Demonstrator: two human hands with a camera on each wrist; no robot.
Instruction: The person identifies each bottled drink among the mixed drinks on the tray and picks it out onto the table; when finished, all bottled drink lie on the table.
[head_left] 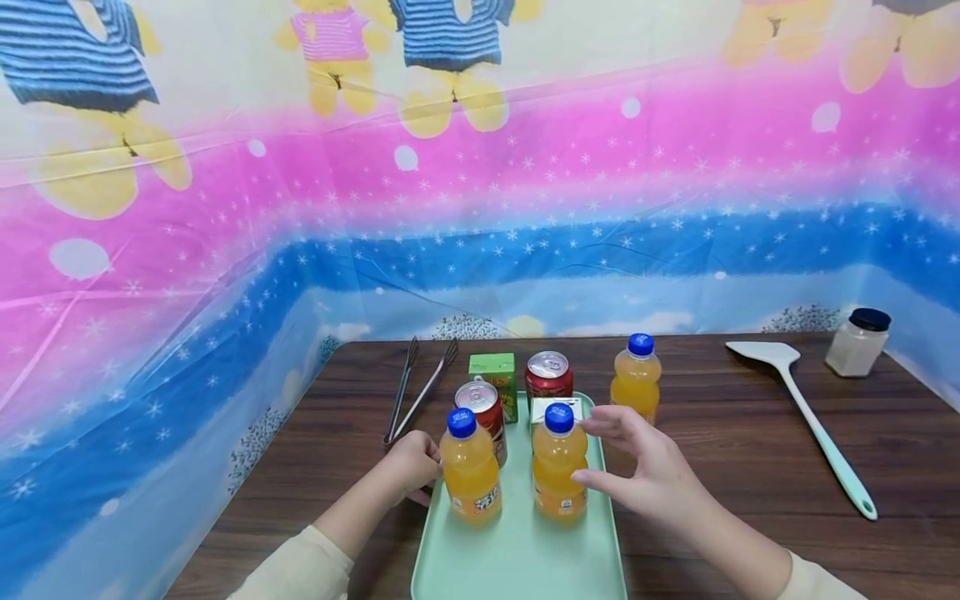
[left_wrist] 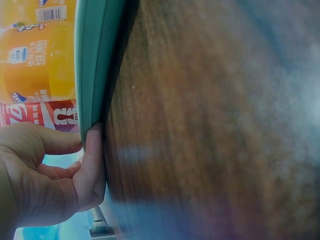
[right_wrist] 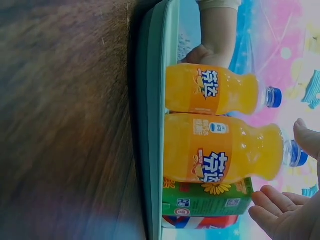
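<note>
A pale green tray point(head_left: 525, 558) holds two orange drink bottles with blue caps, a left one point(head_left: 470, 475) and a right one point(head_left: 560, 479). My left hand point(head_left: 412, 467) pinches the tray's left rim; in the left wrist view its thumb is above the edge and a finger beneath. Beside the right bottle, my right hand point(head_left: 656, 471) is held with fingers spread and nothing in its grasp. Behind the bottles are a nearer red can point(head_left: 483, 404), a farther red can point(head_left: 549, 379), a green drink carton point(head_left: 495, 379) and a white-topped carton point(head_left: 542, 407), partly hidden.
A third orange bottle point(head_left: 636, 379) stands on the wooden table point(head_left: 712, 417) beyond my right hand. Metal tongs point(head_left: 408, 396) lie at the back left. To the right are a white spatula point(head_left: 810, 417) and a black-lidded jar point(head_left: 858, 343). A printed cloth point(head_left: 570, 250) borders the table.
</note>
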